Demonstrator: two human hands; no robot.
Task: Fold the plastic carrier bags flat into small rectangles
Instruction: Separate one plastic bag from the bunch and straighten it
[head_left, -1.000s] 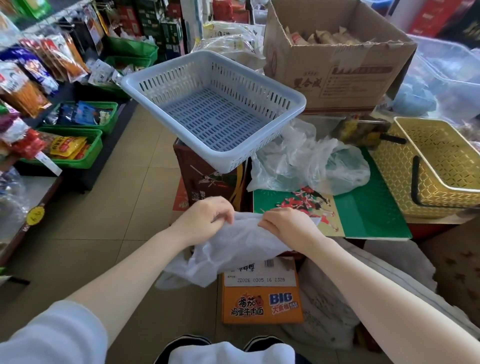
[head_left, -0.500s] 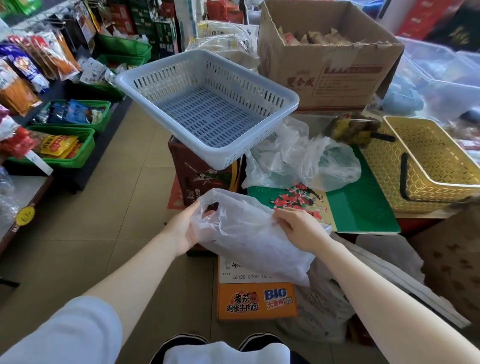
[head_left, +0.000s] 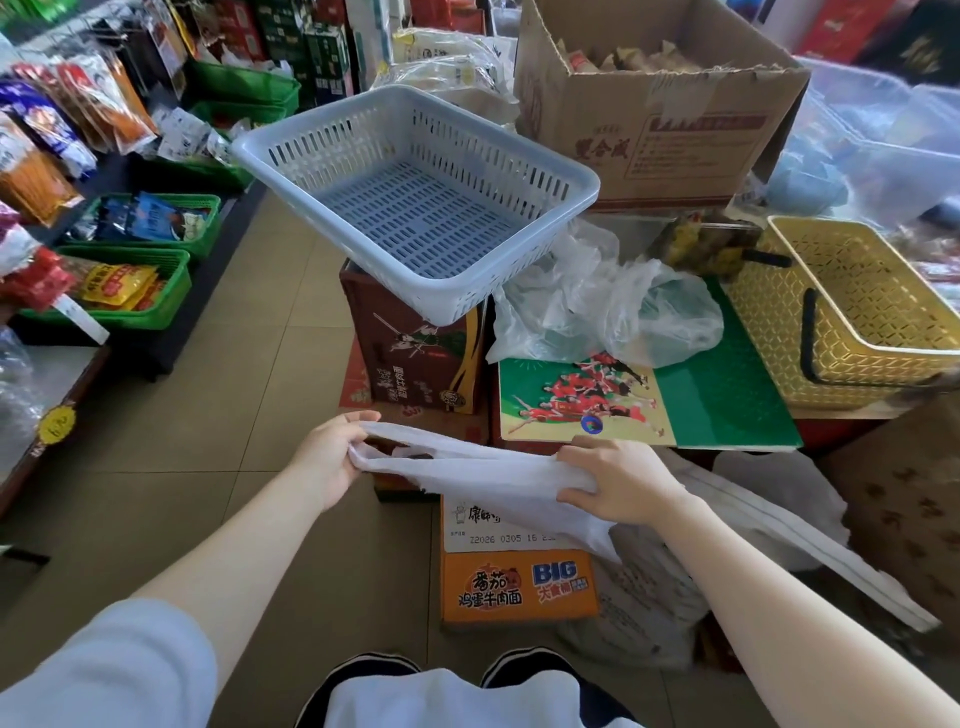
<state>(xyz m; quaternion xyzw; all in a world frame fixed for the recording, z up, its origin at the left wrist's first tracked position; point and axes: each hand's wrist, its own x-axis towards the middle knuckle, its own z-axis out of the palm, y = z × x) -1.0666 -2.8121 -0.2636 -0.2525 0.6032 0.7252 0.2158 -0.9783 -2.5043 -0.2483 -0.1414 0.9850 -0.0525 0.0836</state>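
Observation:
A white plastic carrier bag (head_left: 488, 475) is stretched into a long narrow band in the air between my hands, above the floor boxes. My left hand (head_left: 327, 457) pinches its handle loops at the left end. My right hand (head_left: 618, 480) grips the body of the bag; the bag's tail hangs down past it to the lower right. A heap of several crumpled clear and white bags (head_left: 602, 306) lies on the green board (head_left: 727, 405) beyond my hands.
A tilted grey-blue slotted basket (head_left: 519, 156) rests on a brown carton (head_left: 415, 358). A yellow basket (head_left: 779, 322) stands at the right, a large cardboard box (head_left: 660, 124) behind. An orange noodle carton (head_left: 514, 587) sits below my hands. Green snack crates (head_left: 171, 306) line the left.
The bag was a loose, puffed shape held near my chest. My hands have moved apart and pulled it taut into a flat strip, left hand now on the handles.

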